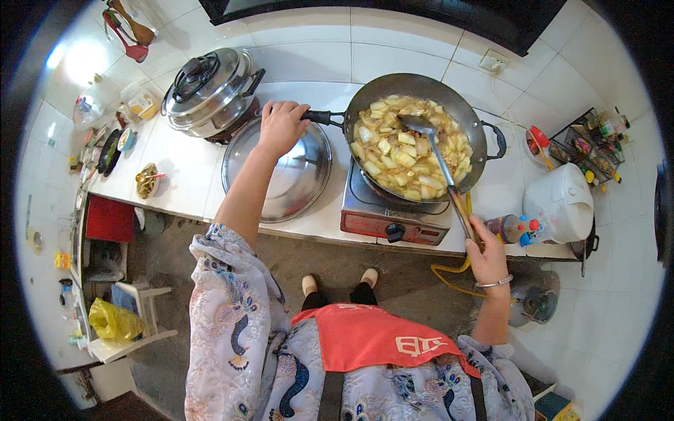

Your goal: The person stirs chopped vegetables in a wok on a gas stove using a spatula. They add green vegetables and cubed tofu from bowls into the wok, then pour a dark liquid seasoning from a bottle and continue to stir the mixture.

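A dark wok (484,119) full of pale, chunky cut vegetables (393,158) in brownish liquid sits on a single gas stove (397,221). My left hand (283,128) is wrapped round the wok's long black handle (319,117), on the wok's left side. In my right hand (486,256) is the long handle of a metal spatula (442,161). Its head rests among the vegetables near the middle of the wok. Below my left forearm, a large shiny lid (302,172) lies on the counter.
A lidded steel pot (210,91) stands back left, with a small bowl (147,181) nearer the counter edge. Right of the stove are bottles (505,228), a white rice-cooker-like appliance (558,203) and a condiment rack (586,147). A yellow hose (449,269) runs to a gas cylinder (533,298).
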Tool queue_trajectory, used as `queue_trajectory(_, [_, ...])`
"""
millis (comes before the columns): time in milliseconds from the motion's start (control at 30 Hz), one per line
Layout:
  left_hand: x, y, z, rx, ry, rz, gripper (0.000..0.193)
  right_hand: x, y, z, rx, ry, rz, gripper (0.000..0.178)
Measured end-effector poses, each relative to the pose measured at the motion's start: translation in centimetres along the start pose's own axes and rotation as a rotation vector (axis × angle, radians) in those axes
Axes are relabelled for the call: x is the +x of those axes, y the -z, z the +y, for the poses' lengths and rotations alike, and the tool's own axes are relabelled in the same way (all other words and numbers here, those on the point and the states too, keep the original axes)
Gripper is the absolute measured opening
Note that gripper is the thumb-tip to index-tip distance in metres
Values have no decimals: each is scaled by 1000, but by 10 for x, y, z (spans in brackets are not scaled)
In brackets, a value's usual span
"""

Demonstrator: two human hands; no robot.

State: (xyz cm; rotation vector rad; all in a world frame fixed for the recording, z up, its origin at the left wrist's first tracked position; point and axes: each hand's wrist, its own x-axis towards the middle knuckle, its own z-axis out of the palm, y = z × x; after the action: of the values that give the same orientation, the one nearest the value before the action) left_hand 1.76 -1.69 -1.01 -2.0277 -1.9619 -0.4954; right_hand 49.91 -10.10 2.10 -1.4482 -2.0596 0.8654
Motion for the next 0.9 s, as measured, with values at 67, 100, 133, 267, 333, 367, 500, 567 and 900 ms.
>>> queue_trajectory(67, [-3,-1,-6,-14,-15,-23,35,2,-12,-17,-38,-149,-22,47])
queue_trajectory(100, [-3,-4,-10,-26,-37,-4,36,2,-18,-24,-56,-228,-19,47])
queue_trajectory(133, [-3,-5,-15,-38,-59,13,37,2,-24,-31,-101,-202,-2,46])
queue_trajectory(267, [-14,1,-30,-67,-141,74,40,1,-40,-36,-146,-166,72,48])
queue_trajectory(333, [-20,9,-35,-121,-179,61,43,0,-46,-28,-257,-186,171,47])
queue_trajectory(367, [-26,13,-42,-134,-199,50,43,-2,-50,-36,-284,-225,196,47])
queue_trajectory(500, [-43,21,-58,-198,-270,16,48,-6,-52,-50,-379,-349,207,47])
queue_trajectory(567, [-44,27,-60,-201,-284,-10,49,-3,-52,-47,-453,-403,188,53])
queue_trajectory(900, [-55,38,-70,-274,-291,-47,43,-37,-42,-113,127,-404,148,47])
